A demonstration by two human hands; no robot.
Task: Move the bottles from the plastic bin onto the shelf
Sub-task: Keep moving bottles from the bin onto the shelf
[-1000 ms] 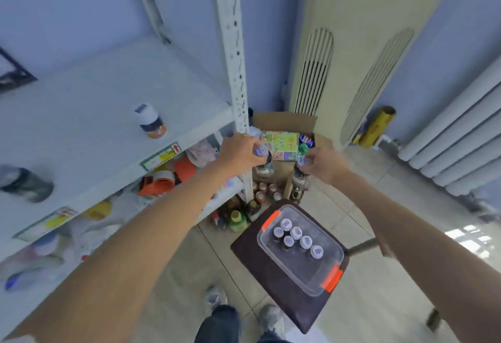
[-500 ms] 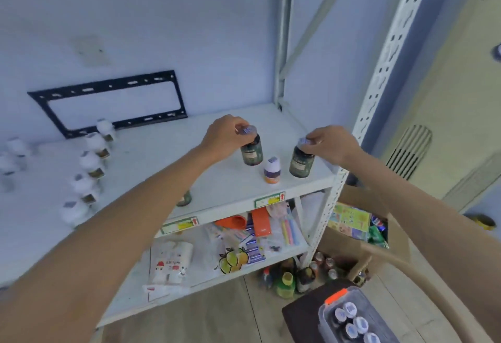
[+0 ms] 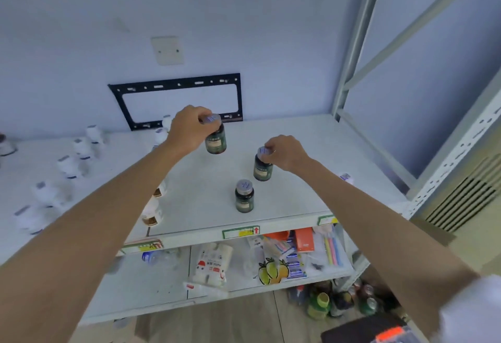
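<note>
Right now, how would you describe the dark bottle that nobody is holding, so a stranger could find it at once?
Start at the white top shelf below the black wall bracket. Near its front edge stands a dark green bottle with a silvery cap. Unlike the two other dark bottles behind it, no hand touches it, and it stands nearest the camera.

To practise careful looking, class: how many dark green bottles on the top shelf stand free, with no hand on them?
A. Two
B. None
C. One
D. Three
C. The left hand grips one dark bottle by its cap, the right hand another; only the front bottle stands untouched.
</note>
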